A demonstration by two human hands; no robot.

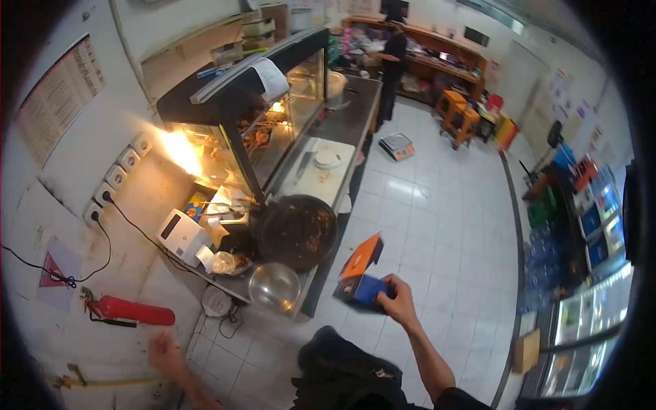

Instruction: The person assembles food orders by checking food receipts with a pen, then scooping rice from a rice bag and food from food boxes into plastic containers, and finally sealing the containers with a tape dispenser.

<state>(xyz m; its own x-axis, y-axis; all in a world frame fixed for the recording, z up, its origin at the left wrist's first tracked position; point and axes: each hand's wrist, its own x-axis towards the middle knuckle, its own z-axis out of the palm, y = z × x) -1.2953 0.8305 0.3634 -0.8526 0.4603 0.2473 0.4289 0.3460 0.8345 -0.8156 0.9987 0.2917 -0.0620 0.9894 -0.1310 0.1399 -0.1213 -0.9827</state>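
Observation:
My right hand (398, 301) grips a small dark blue cardboard box (363, 290) by its right end, thumb on top. An orange flap (361, 255) stands up from the box. The box is in the air beside the counter's near corner. My left hand (166, 352) hangs low on the left, smeared by motion, just below a red fire extinguisher (137, 310) on the wall. Close to the box, at the counter's end, are a steel bowl (274, 288) and a large dark pan (298, 232) with crumbs in it.
A lit glass display case (263, 133) with food stands on the counter, beside a white cutting board (320, 167) and a white printer-like machine (184, 237). A scale (397, 145) lies on the tiled floor. Another person (391, 65) stands at the back. Water bottles (540, 273) line the right.

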